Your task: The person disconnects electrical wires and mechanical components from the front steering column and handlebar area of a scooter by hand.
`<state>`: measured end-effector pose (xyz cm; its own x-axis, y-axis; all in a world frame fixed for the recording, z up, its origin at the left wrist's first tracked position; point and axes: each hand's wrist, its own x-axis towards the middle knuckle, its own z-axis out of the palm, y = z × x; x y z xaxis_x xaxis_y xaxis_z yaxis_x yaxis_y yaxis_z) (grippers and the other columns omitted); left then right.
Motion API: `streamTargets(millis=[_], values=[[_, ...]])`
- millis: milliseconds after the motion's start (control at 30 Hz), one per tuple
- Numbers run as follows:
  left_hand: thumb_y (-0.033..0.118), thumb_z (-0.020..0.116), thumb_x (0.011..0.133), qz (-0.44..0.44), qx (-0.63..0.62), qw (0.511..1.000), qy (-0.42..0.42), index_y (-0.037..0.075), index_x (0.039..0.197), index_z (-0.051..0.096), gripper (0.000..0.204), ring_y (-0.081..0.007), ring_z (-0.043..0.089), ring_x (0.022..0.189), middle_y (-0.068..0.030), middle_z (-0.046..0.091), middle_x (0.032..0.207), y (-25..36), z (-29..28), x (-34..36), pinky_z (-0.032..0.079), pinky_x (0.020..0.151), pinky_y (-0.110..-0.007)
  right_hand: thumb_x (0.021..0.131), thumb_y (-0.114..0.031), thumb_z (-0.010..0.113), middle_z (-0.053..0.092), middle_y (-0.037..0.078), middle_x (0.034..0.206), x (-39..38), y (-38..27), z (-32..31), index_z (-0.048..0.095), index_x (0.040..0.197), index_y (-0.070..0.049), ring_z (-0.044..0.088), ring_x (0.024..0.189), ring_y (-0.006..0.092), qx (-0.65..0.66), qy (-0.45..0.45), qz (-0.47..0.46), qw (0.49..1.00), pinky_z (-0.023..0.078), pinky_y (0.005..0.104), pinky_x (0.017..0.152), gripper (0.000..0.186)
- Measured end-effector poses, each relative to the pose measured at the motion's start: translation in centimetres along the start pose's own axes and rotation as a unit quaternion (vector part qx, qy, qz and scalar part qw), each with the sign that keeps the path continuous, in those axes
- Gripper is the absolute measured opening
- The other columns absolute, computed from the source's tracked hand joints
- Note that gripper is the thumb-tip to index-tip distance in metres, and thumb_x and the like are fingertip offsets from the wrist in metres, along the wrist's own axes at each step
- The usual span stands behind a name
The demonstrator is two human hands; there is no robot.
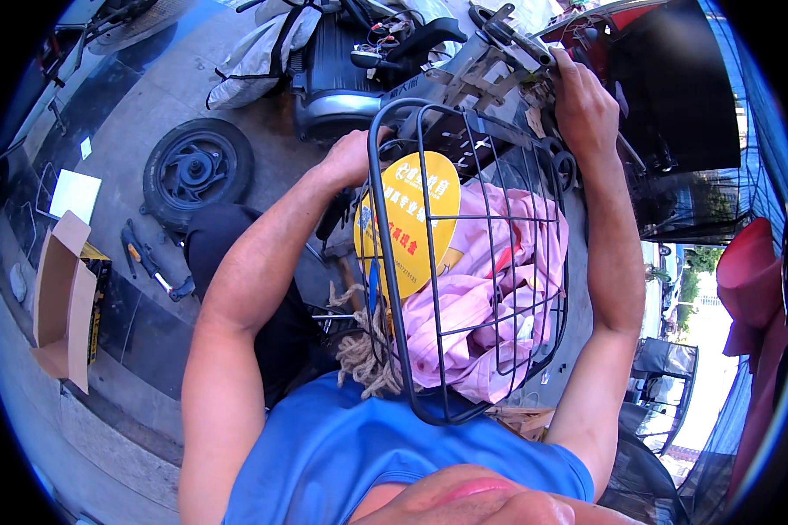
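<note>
A black wire basket (477, 332) stands close in front of my chest. It holds a bunched pink cloth (490, 306) and a yellow oval fan-like card (411, 223). My left hand (352, 157) reaches behind the basket's left rim, beside a dark bracket; its fingertips are hidden there. My right hand (585, 105) is raised past the basket's far right corner, its fingers curled at the end of a grey metal bar (525, 42). The bar lies against a bare metal frame (468, 74) beyond the basket. A frayed rope (368, 354) hangs at the basket's near left side.
A black wheel with tyre (197, 171) lies on the floor to the left. Near it are a black-and-orange tool (153, 262) and an open cardboard box (66, 302). A dark scooter body (337, 74) stands ahead, with a grey-white bag (263, 57) beside it.
</note>
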<state>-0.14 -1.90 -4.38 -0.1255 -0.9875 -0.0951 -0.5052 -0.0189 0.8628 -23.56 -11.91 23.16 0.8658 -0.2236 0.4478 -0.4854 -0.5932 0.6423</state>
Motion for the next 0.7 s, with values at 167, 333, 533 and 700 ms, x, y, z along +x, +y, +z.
streamTargets(millis=[167, 333, 533, 700], values=[[0.028, 0.080, 0.087, 0.001, 0.007, 1.000, -0.025, 0.007, 0.138, 0.061, 0.058, -0.0371, 0.072, 0.107, -0.0223, 0.073, 0.117, 0.4, -0.2, -0.1, 0.055, 0.095, -0.046, 0.095, -0.012, 0.067, 0.067, 0.007, 0.091, 0.0, 0.5, 2.1, 0.060, 0.137, -0.017, 0.070, 0.080, 0.0252, 0.026, -0.005, -0.025, 0.999, 0.058, 0.0374, 0.064, 0.043], [0.026, 0.080, 0.087, 0.003, 0.017, 1.000, -0.020, 0.007, 0.138, 0.062, 0.058, -0.0369, 0.072, 0.107, -0.0222, 0.073, 0.118, 0.4, 0.0, -0.1, 0.055, 0.096, -0.046, 0.095, -0.009, 0.065, 0.068, 0.010, 0.093, 0.5, -0.1, 1.4, 0.059, 0.137, -0.016, 0.071, 0.083, 0.0287, 0.028, -0.066, 0.003, 0.997, 0.058, 0.0404, 0.066, 0.042], [0.026, 0.080, 0.088, 0.006, -0.001, 1.000, -0.005, 0.006, 0.138, 0.062, 0.056, -0.0367, 0.072, 0.106, -0.0227, 0.073, 0.116, -0.3, 0.5, 0.1, 0.055, 0.095, -0.046, 0.098, -0.012, 0.061, 0.075, 0.015, 0.092, 7.2, -6.2, -4.0, 0.060, 0.132, -0.009, 0.075, 0.085, 0.0342, -0.112, -0.281, 0.065, 0.951, 0.061, 0.0426, 0.065, 0.034], [0.027, 0.078, 0.089, -0.006, 0.011, 1.000, 0.011, 0.005, 0.134, 0.063, 0.052, -0.0374, 0.073, 0.103, -0.0235, 0.074, 0.111, 0.5, -0.3, -1.4, 0.056, 0.092, -0.046, 0.087, -0.013, 0.067, 0.077, 0.015, 0.088, 14.6, -9.2, -8.8, 0.077, 0.090, -0.004, 0.077, 0.082, 0.0285, -0.098, -0.396, 0.009, 0.913, 0.061, 0.0400, 0.072, 0.014]])
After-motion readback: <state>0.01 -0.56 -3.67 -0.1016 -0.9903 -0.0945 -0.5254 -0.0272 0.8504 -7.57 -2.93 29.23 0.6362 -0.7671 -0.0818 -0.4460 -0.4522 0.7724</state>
